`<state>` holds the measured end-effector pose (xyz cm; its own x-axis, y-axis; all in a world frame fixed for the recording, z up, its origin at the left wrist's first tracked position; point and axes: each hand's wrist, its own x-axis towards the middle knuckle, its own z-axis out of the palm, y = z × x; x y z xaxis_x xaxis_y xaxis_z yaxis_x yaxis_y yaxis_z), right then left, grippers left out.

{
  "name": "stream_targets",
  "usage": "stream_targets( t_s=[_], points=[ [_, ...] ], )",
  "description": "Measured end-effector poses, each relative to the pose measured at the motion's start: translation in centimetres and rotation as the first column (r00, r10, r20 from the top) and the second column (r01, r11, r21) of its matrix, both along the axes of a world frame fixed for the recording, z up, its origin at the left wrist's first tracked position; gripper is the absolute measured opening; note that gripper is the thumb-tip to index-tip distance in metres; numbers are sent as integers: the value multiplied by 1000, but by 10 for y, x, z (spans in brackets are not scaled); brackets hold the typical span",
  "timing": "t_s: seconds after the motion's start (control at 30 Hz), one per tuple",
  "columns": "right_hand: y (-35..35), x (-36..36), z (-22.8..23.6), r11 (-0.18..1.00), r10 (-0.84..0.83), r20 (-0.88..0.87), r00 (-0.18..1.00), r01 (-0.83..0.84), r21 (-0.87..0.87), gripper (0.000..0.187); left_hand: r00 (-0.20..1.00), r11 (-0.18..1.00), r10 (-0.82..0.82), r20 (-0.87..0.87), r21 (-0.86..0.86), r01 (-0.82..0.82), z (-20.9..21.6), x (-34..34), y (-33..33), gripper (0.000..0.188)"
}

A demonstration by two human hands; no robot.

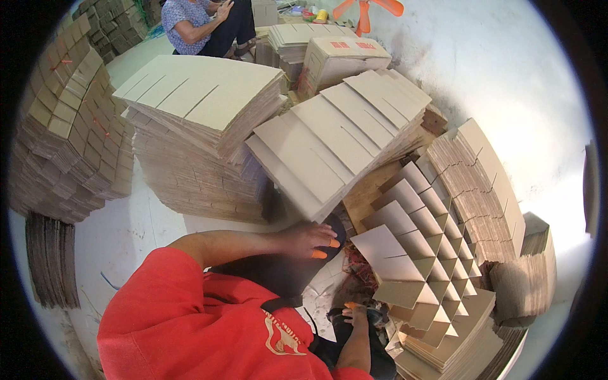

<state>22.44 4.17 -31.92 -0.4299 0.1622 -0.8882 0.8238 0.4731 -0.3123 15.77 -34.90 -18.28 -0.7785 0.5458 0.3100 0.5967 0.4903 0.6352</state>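
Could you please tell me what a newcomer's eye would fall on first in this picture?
Probably the bright red shirt filling the lower left, with orange covers on fingers of the left hand near the middle. Next would likely come the cardboard grid of crossed panels right of centre, and the orange fan at the top edge, standing out above the tan cardboard stacks.

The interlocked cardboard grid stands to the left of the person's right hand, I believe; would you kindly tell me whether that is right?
Not quite: the head view shows the interlocked cardboard grid to the right of the person's right hand.
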Motion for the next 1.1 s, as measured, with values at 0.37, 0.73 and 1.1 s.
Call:
stream_targets(
  t_s=[0.37, 0.73, 1.1],
  points=[
    [18, 2, -28, 997, -42, 14, 999, 43, -66, 39, 1000, 1000, 3, 29, 7, -3, 6, -1, 3, 46],
    [10, 1, -24, 999, 11, -9, 1000, -11, -36, 37, 1000, 1000, 13, 10, -8, -13, -2, -1, 2, 46],
    [9, 1, -23, 998, -14, -10, 1000, 13, -64, 37, 1000, 1000, 14, 7, 12, -14, -3, -2, 2, 45]
  ],
)
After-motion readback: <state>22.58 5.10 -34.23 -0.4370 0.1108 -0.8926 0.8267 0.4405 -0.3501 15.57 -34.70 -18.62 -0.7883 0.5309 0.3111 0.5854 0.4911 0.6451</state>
